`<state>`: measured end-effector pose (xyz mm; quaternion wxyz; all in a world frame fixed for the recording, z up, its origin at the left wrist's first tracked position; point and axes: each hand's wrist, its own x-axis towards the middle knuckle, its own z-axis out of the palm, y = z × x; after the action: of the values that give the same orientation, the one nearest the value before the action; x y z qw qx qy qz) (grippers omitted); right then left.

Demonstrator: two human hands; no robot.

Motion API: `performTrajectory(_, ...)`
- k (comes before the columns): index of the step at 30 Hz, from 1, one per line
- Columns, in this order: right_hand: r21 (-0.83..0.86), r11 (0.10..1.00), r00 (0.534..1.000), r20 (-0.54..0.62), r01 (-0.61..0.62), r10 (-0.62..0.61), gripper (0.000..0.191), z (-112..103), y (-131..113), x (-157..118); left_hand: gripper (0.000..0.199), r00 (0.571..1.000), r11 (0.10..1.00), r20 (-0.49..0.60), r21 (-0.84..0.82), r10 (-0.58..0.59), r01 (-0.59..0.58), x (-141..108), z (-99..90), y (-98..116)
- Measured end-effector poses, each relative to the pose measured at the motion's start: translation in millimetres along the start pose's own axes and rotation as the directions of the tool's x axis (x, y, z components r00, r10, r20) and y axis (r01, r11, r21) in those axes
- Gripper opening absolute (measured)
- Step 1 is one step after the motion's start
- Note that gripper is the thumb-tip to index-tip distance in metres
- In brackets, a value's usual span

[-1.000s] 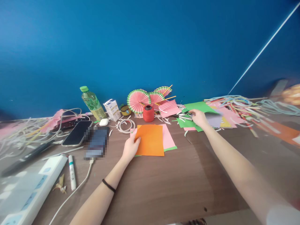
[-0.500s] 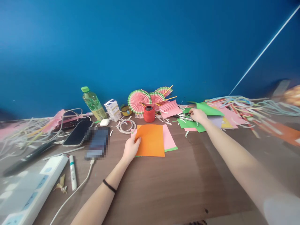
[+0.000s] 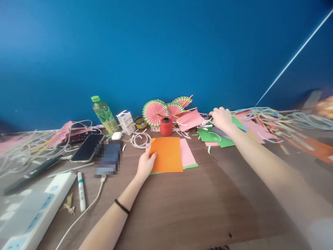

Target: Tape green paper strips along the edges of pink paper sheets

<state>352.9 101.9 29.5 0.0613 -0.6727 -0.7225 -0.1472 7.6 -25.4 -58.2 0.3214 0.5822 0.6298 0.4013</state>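
Observation:
My left hand (image 3: 146,164) grips the left edge of an orange sheet of paper (image 3: 168,154), thumb on top and fingers tucked beneath. Under that sheet a pink sheet (image 3: 187,152) sticks out to the right, with a green strip (image 3: 191,166) along its near edge. My right hand (image 3: 221,118) reaches over a pile of green paper (image 3: 226,141) at the back right. Its fingers are bent together, and what they hold, if anything, is hidden. Just left of it rests a folded pink pleated paper (image 3: 191,120).
Round pleated paper fans (image 3: 155,113) lean against the blue wall behind a red thread spool (image 3: 165,127). A bottle (image 3: 104,116), a small box (image 3: 126,122), phones (image 3: 87,148), a marker (image 3: 81,192) and a power strip (image 3: 43,215) occupy the left. Paper strips (image 3: 273,118) lie tangled far right.
My right hand has risen slightly and moved back over the green pile; the curled green sheet beside it has flattened down. My left hand stays on the orange sheet.

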Motion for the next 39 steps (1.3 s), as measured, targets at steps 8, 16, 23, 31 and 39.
performTrajectory(8,0.085,0.993,0.973,-0.208,-0.087,0.103,0.039,-32,7,-5,0.039,0.999,0.999,-0.021,-0.012,-0.034,0.034,-2,-1.8,5)
performTrajectory(16,0.167,0.963,0.947,-0.207,-0.213,0.246,0.033,-42,16,-11,0.039,0.999,0.999,-0.041,-0.034,-0.036,0.034,-4,-2.0,7)
performTrajectory(23,0.316,0.918,0.944,-0.144,-0.242,0.298,0.021,-34,26,-10,0.038,0.998,0.999,-0.044,-0.025,-0.041,0.039,-3,-2.3,7)
performTrajectory(31,0.868,0.201,0.822,0.320,-0.453,0.472,0.012,-33,23,-13,0.036,0.999,0.997,-0.023,-0.071,-0.038,0.037,-4,-1.9,8)
performTrajectory(39,0.875,-0.233,0.857,0.471,-0.425,0.209,0.014,-2,-7,-30,0.068,0.987,0.974,-0.162,-0.228,-0.020,-0.017,6,-9.2,12)
